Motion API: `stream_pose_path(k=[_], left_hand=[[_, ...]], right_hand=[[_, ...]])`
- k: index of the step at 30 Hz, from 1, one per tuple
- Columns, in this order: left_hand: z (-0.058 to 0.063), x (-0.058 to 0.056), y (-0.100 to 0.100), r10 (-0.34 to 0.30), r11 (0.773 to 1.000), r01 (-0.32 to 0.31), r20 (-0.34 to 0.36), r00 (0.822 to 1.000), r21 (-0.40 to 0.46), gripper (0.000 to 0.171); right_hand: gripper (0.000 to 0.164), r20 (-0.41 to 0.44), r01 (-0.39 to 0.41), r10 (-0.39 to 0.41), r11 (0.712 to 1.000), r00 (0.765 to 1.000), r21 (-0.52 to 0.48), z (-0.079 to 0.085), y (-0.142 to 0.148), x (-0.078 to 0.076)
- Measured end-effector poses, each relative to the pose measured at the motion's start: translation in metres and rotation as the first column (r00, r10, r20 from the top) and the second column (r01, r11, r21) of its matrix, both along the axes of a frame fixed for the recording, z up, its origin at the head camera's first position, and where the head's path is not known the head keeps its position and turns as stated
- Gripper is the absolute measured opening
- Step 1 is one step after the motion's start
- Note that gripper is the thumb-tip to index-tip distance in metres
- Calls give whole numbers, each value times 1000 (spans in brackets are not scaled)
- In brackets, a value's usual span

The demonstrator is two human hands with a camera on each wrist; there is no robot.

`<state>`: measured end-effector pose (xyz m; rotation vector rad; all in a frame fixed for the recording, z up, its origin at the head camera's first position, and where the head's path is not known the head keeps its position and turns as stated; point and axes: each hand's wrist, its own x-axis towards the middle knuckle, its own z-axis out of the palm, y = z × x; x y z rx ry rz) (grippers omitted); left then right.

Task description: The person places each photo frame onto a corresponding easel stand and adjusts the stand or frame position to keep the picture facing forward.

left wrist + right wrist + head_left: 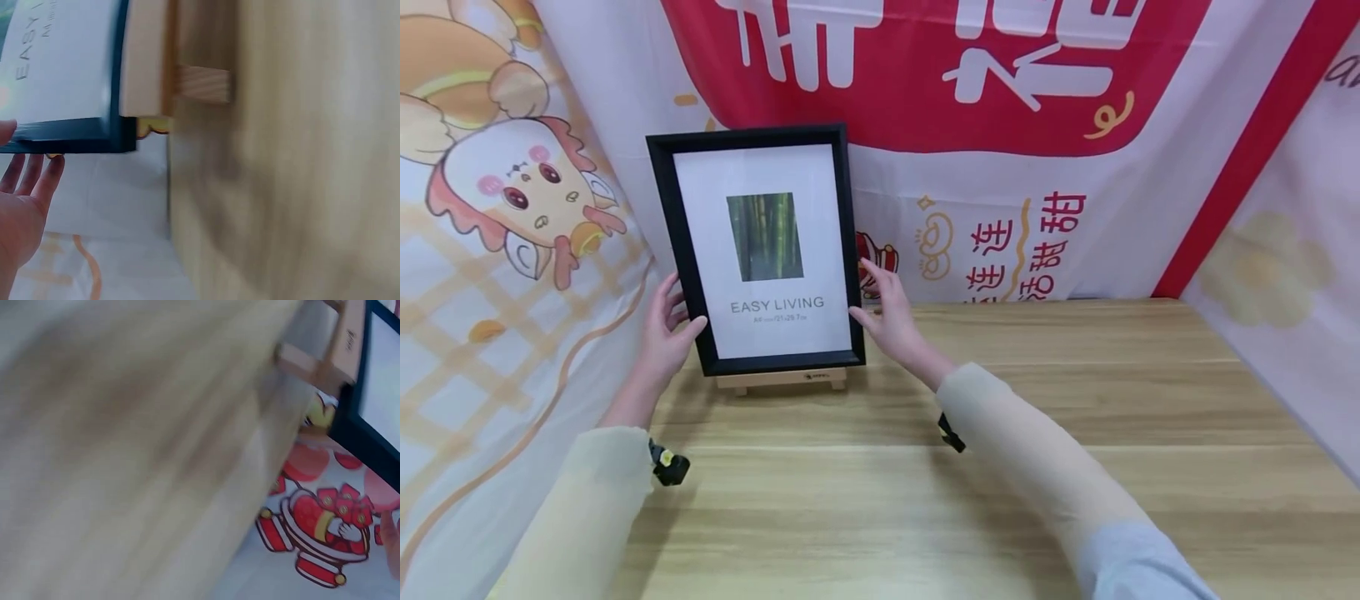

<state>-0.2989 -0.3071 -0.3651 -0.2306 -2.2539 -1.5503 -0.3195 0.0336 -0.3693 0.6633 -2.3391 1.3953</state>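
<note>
A black picture frame with a white "EASY LIVING" sheet and a small green bamboo picture stands upright on the ledge of a light wooden easel. My left hand holds its left edge low down, thumb on the front border and fingers at the side. In the left wrist view, the fingertips are right at the frame's outer edge. Across from it, my right hand grips the right edge, thumb over the border and index finger beside it. Only one finger shows in the right wrist view.
The easel stands on a wood-grain table, close to a printed cloth backdrop in red and white. A cartoon-print cloth hangs close by the left hand, and another white cloth borders the table's right side.
</note>
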Motion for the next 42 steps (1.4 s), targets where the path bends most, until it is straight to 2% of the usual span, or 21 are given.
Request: stream_pose_path(k=[4,8,12,17,23,26,33,42], left_hand=[[-18,12,-6,-25,1000,25,-3,1000,5,80],[-32,24,-6,-45,998,44,20,999,41,84],[-43,33,-4,-73,997,71,96,993,20,91],[-53,38,-1,-125,992,125,197,972,12,102],[-57,39,0,-145,989,142,224,964,30,109],[-56,39,1,-150,989,145,241,959,35,109],[-56,38,3,-151,989,145,255,955,43,109],[-61,38,8,-136,991,128,252,958,51,111]], right_hand=[[83,91,-57,62,997,994,-57,-18,9,15],[89,98,-72,83,991,992,-111,-35,12,27],[94,119,-77,94,987,988,-140,-50,8,35],[103,225,-68,103,985,969,-159,-59,-4,41],[113,243,-15,19,1000,970,-19,-63,-16,41],[117,247,15,-16,1000,969,7,-64,-21,40],[119,252,54,-51,999,966,-7,-66,-25,38],[118,281,29,-2,995,960,-93,-69,-19,37]])
